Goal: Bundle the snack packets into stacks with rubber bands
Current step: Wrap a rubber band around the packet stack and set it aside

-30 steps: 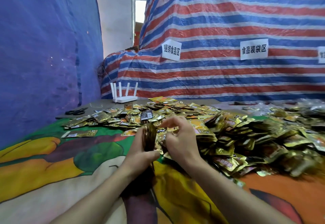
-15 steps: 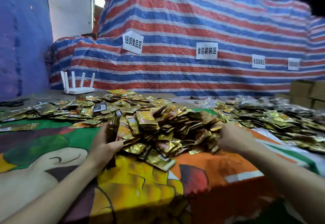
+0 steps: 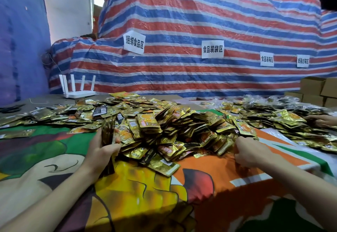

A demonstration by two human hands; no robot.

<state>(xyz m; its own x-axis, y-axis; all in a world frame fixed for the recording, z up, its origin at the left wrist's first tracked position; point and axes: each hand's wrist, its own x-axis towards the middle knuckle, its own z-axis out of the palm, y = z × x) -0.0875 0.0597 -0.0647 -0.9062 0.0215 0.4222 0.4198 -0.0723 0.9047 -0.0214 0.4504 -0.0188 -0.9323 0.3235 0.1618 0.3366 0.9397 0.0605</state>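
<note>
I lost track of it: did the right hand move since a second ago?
Yes. The right hand went rightward, from beside the held stack to the other edge of the packet pile.

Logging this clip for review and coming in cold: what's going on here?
A person works at a heap of gold snack packets spread over a patterned cloth. The left hand grips an upright stack of packets at the heap's left edge; no band shows on it. The right hand reaches into the heap's right edge, fingers curled; whether it holds a packet cannot be told. Another person's hand rests on packets at the far right.
</note>
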